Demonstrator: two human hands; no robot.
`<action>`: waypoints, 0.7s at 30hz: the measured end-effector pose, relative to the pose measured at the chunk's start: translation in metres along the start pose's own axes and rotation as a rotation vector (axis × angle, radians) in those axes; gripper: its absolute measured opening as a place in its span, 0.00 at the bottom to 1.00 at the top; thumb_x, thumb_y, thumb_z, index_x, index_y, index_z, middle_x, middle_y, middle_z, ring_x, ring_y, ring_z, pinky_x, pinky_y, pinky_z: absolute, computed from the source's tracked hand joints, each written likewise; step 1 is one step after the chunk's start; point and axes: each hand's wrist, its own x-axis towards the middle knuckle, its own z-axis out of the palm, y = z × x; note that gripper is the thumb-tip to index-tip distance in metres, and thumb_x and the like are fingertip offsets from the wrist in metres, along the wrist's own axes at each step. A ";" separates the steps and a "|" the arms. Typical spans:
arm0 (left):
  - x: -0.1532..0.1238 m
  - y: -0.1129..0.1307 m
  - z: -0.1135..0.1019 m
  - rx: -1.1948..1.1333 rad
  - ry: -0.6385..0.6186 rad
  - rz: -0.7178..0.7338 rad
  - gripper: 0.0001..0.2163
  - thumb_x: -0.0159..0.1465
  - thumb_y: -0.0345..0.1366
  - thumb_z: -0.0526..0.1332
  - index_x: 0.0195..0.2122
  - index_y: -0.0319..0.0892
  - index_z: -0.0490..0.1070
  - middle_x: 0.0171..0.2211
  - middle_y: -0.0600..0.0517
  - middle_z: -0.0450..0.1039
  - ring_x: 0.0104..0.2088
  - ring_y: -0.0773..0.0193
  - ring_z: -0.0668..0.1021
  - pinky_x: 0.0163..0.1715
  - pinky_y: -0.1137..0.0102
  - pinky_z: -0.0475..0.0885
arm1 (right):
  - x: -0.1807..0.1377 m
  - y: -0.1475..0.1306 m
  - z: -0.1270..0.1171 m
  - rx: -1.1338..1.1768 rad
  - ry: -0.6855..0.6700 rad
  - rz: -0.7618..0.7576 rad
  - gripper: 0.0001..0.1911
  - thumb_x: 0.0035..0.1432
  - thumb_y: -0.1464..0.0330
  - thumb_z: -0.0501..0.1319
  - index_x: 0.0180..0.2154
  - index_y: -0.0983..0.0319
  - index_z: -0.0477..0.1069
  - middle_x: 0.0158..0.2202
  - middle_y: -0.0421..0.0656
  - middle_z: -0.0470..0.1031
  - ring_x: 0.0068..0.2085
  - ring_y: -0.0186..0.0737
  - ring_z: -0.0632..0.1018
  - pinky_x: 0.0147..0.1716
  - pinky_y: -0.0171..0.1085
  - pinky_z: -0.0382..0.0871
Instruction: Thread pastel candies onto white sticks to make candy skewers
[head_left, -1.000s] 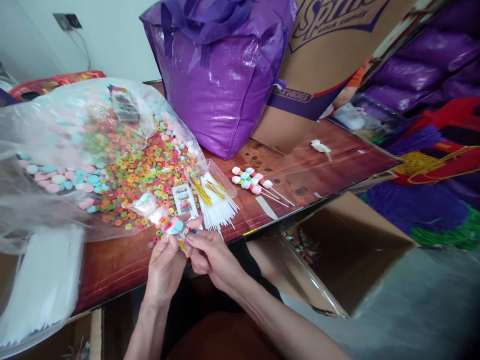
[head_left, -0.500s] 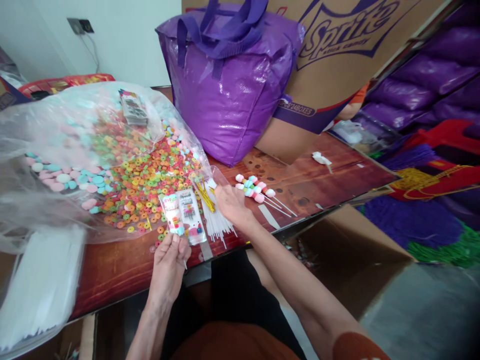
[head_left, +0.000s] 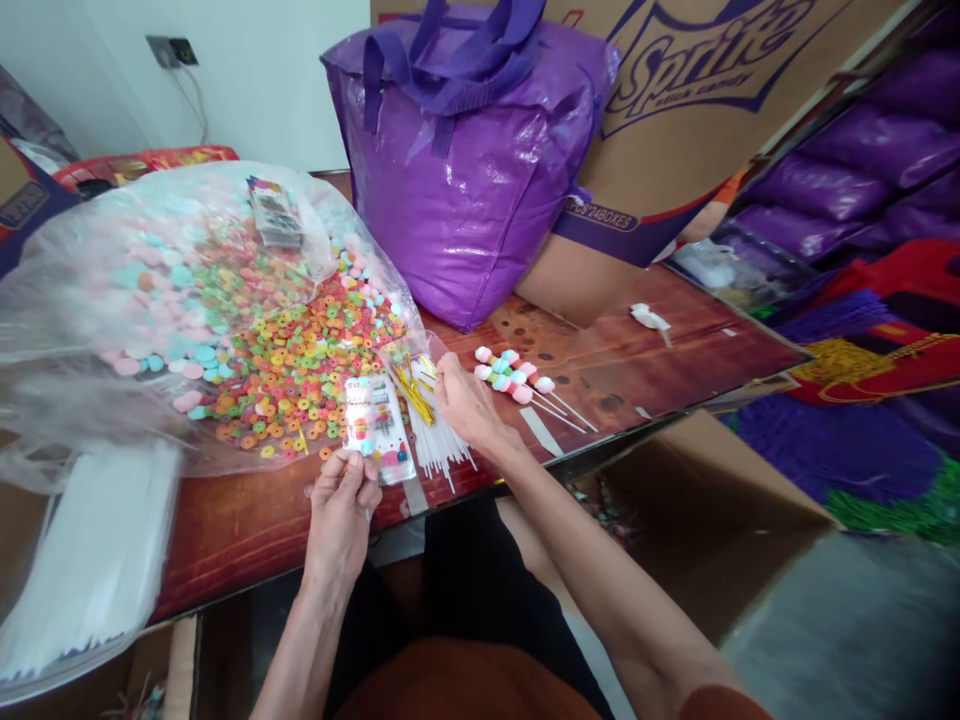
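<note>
My left hand (head_left: 345, 490) is closed on the lower end of a marshmallow candy stick (head_left: 360, 420) in a printed clear sleeve. That sleeve overlaps a flat stack of printed clear bags (head_left: 394, 450) on the table. Gold twist ties (head_left: 415, 390) lie across a bundle of white sticks (head_left: 442, 447). Just right of the ties, my right hand (head_left: 465, 400) has its fingers pinched together; whatever they hold is too small or hidden to make out. Several skewered marshmallow sticks (head_left: 514, 375) rest on the table right of this hand.
Loose candy rings (head_left: 300, 350) and marshmallows spread over a clear plastic sheet (head_left: 60, 300) at left. Another pack of bags (head_left: 276, 215) lies there. White sticks (head_left: 90, 560) fill the left front corner. A purple bag (head_left: 465, 190) and a cardboard box (head_left: 585, 270) stand behind.
The wrapped candy stick has shifted right over the stack of bags with my left hand. My right hand's fingers have lifted slightly off the twist ties and drawn together. The view has shifted slightly.
</note>
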 end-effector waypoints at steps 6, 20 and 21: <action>0.005 -0.007 0.005 0.011 0.065 -0.003 0.15 0.51 0.37 0.74 0.29 0.39 0.67 0.24 0.56 0.67 0.19 0.79 0.59 0.19 0.82 0.55 | -0.019 0.009 0.015 0.518 0.185 -0.099 0.08 0.60 0.71 0.55 0.39 0.61 0.72 0.36 0.42 0.77 0.36 0.39 0.75 0.36 0.35 0.66; 0.000 -0.006 0.013 0.033 0.064 0.022 0.15 0.52 0.33 0.70 0.35 0.45 0.63 0.23 0.59 0.67 0.18 0.78 0.60 0.20 0.82 0.54 | -0.036 -0.015 -0.013 0.368 0.251 -0.017 0.11 0.61 0.73 0.55 0.29 0.61 0.74 0.32 0.43 0.76 0.35 0.39 0.74 0.37 0.35 0.63; 0.000 -0.006 0.014 0.043 0.061 0.023 0.15 0.53 0.34 0.69 0.35 0.45 0.63 0.23 0.60 0.67 0.18 0.78 0.59 0.20 0.82 0.53 | -0.042 -0.018 -0.015 0.481 0.203 -0.054 0.11 0.61 0.72 0.56 0.29 0.61 0.74 0.29 0.41 0.75 0.33 0.37 0.74 0.37 0.34 0.64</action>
